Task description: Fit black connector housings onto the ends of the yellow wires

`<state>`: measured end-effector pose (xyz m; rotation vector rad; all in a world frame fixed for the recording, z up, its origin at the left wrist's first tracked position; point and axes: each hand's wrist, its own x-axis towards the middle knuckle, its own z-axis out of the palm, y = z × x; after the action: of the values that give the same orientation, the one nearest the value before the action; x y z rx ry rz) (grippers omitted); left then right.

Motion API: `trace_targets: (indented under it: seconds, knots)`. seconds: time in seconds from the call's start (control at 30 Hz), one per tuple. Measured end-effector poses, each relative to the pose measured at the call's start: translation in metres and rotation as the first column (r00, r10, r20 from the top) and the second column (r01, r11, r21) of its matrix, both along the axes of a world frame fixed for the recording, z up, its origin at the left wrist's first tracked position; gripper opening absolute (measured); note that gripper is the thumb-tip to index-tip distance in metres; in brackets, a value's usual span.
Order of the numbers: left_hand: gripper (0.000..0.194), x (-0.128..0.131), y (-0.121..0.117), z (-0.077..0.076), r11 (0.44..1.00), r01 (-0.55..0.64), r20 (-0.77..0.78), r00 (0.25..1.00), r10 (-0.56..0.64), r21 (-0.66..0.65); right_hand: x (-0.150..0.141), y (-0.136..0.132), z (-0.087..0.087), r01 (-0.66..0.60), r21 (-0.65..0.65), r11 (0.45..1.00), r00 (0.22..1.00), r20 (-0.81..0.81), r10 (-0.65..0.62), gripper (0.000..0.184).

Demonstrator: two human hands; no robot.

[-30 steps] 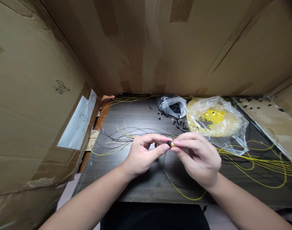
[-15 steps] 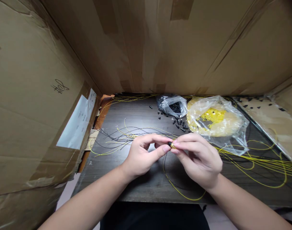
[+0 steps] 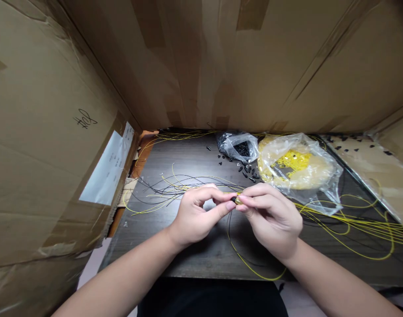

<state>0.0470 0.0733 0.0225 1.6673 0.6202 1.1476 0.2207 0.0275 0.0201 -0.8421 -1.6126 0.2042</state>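
My left hand [image 3: 201, 211] pinches a small black plastic piece [image 3: 233, 199] between thumb and forefinger. Right against it, my right hand [image 3: 270, 215] has its fingertips closed on a small yellowish, brass-coloured piece [image 3: 238, 200]. The two pieces meet end to end, and the fingers cover most of both. A thin yellow-and-black wire [image 3: 236, 253] hangs in a loop below the hands. Behind and beside them lies a bundle of yellow and black wires [image 3: 356, 222], whose loose ends [image 3: 164, 189] fan out at the left.
A clear bag of black parts [image 3: 242, 147] and a bag of yellow rings [image 3: 295, 160] lie at the back of the dark table [image 3: 148, 246]. Several loose black pieces [image 3: 249, 169] are scattered in front. Cardboard walls [image 3: 201, 66] stand behind and at the left.
The right hand has turned and shifted slightly at the joined pieces, and the hanging wire loop has swung a little. The left hand keeps its pinch almost unmoved.
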Motion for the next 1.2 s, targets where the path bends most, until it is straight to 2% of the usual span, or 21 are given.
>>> trace_targets:
  seconds: [0.27, 0.53, 0.73, 0.9, 1.03, 1.2]
  knots:
    - [0.009, -0.0004, -0.0001, 0.0006, 0.985, -0.043, 0.005, 0.999, 0.043, 0.170, -0.0014, 0.0004, -0.0022, 0.003, -0.034, 0.999, 0.999, -0.042, -0.005, 0.024]
    - [0.017, -0.0005, -0.0019, -0.0009, 0.998, 0.017, 0.046, 0.999, -0.019, 0.056, -0.0019, -0.0025, 0.0014, -0.001, 0.018, 1.000, 1.000, -0.003, 0.001, 0.031]
    - [0.016, 0.0010, -0.0019, 0.0041, 0.988, 0.106, 0.115, 0.989, -0.093, -0.115, -0.0019, -0.0036, 0.0019, 0.009, 0.048, 0.999, 1.000, -0.006, -0.009, 0.035]
    - [0.016, 0.0027, -0.0024, 0.0065, 0.974, 0.159, 0.185, 0.974, -0.128, -0.160, -0.0003, -0.0045, 0.0018, 0.084, 0.088, 0.993, 0.996, -0.004, -0.084, 0.034]
    - [0.015, 0.0027, -0.0029, 0.0054, 0.992, 0.088, 0.140, 0.987, -0.075, -0.093, 0.0006, -0.0052, 0.0040, 0.105, 0.095, 0.990, 0.988, 0.101, -0.115, 0.031]
    - [0.018, 0.0012, -0.0037, 0.0026, 0.996, -0.020, 0.069, 0.998, 0.015, 0.083, -0.0008, -0.0051, 0.0043, 0.054, 0.056, 0.997, 0.996, 0.069, -0.058, 0.038]
